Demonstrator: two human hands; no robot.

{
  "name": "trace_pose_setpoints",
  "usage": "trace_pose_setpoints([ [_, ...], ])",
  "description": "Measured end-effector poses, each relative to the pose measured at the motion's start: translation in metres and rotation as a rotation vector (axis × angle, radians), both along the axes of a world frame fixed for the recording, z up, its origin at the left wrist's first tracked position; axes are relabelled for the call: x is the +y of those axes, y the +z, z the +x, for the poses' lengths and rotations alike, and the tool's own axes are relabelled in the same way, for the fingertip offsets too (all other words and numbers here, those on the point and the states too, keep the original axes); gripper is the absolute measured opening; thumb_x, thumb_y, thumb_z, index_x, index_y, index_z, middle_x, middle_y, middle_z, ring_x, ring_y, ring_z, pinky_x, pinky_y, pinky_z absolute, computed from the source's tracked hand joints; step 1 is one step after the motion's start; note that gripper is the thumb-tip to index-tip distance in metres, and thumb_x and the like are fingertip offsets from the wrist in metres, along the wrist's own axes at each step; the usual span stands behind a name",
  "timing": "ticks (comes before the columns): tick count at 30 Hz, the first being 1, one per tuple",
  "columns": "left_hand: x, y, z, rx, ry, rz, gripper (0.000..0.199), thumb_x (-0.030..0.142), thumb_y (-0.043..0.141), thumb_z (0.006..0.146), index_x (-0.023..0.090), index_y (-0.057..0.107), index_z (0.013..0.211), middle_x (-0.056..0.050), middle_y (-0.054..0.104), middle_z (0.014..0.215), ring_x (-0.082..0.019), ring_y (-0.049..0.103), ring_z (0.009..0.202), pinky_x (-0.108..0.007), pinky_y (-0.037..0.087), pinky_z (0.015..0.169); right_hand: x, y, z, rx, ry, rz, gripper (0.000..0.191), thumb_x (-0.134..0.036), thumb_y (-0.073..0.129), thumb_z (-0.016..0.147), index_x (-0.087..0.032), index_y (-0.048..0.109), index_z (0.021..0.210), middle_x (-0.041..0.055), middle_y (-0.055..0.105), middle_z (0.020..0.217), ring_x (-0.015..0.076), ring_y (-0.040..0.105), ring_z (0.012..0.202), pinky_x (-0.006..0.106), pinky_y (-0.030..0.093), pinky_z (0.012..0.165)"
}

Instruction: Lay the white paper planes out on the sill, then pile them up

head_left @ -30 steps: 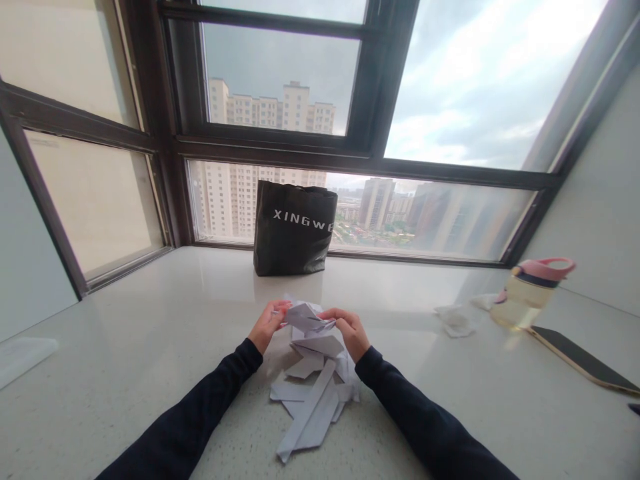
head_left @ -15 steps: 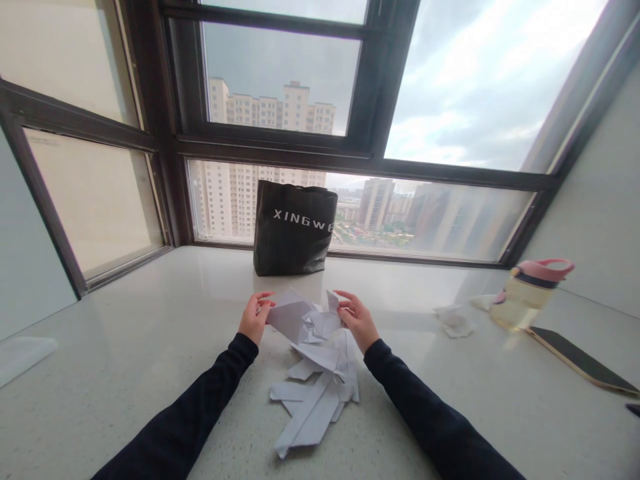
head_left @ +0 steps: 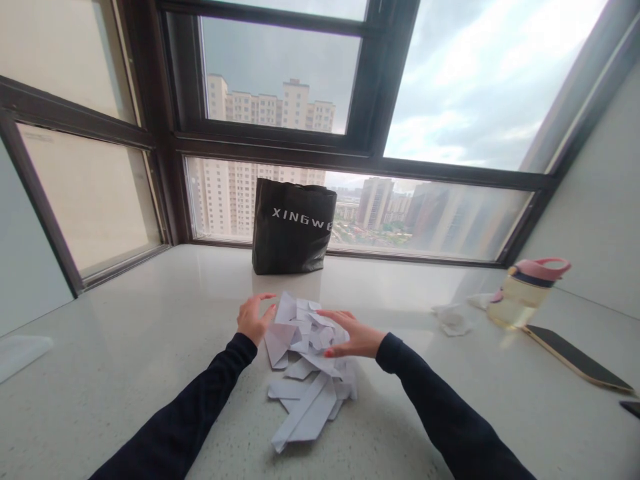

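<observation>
A folded white paper piece (head_left: 313, 328), with many creased flaps, lies at the far end of a pile of folded paper strips (head_left: 307, 410). My left hand (head_left: 254, 319) is just left of it, thumb and fingers apart, close to a pointed flap. From the right, my right hand (head_left: 356, 335) reaches over the paper with thumb and fingers spread. Its fingertips are at or just above the flaps; whether they touch cannot be made out. Part of the paper is hidden behind this hand.
A black bag (head_left: 294, 227) with white lettering stands by the window. To the right are crumpled tissue (head_left: 454, 320), a bottle with a pink lid (head_left: 523, 293) and a dark flat phone-like device (head_left: 577, 357). A whitish flat item (head_left: 23, 353) lies at the left edge of the pale countertop (head_left: 165, 333).
The paper piece, gripped at both sides before, now rests lower on the pile. Both hands have let go, and the right hand has turned inward over the paper.
</observation>
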State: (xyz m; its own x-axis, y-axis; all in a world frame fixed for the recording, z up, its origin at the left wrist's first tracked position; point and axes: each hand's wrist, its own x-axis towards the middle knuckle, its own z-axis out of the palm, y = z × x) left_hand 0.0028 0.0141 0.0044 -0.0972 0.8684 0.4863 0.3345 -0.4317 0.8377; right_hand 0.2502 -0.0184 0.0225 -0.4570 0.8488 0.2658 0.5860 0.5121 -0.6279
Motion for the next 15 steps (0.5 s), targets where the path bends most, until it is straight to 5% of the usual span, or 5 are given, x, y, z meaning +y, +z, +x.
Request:
trace_pose_setpoints([
  [3,0.000,-0.001,0.001,0.052,-0.015,0.018,0.020,0.032,0.050,0.071,0.020,0.060,0.083,-0.006,0.058,0.096,-0.025,0.047,0.099,-0.040,0.024,0.093,-0.005,-0.015,0.006,-0.065,0.028,-0.002,0.101,-0.043,0.076,0.023,-0.027,0.045,0.118,0.0064,0.047,0.121,0.0305,0.034,0.115,0.040,0.029,0.093],
  [6,-0.002,-0.003,0.007,0.126,-0.048,0.055,0.021,0.036,0.049,0.072,0.022,0.062,0.080,-0.005,0.058,0.099,-0.025,0.047,0.099,-0.039,0.024,0.092,-0.005,-0.025,0.002,-0.117,0.003,-0.015,0.104,-0.040,0.077,0.019,-0.026,0.047,0.117,0.0081,0.046,0.122,0.0328,0.035,0.115,0.043,0.026,0.094],
  [12,-0.014,-0.005,0.016,0.334,-0.093,0.163,0.020,0.034,0.049,0.075,0.022,0.060,0.087,-0.007,0.057,0.104,-0.025,0.045,0.102,-0.038,0.027,0.090,0.007,-0.017,-0.014,0.096,-0.079,0.039,0.031,-0.035,0.068,0.052,-0.025,0.066,0.081,0.0024,0.065,0.087,0.0234,0.056,0.084,0.038,0.039,0.080],
  [15,-0.023,0.003,0.017,0.378,-0.089,0.219,0.022,0.032,0.044,0.078,0.021,0.056,0.094,-0.007,0.054,0.108,-0.024,0.045,0.103,-0.037,0.027,0.090,0.010,-0.013,-0.014,0.189,-0.161,0.032,0.017,-0.038,0.060,0.062,-0.023,0.066,0.067,0.0010,0.065,0.068,0.0191,0.056,0.067,0.034,0.042,0.067],
])
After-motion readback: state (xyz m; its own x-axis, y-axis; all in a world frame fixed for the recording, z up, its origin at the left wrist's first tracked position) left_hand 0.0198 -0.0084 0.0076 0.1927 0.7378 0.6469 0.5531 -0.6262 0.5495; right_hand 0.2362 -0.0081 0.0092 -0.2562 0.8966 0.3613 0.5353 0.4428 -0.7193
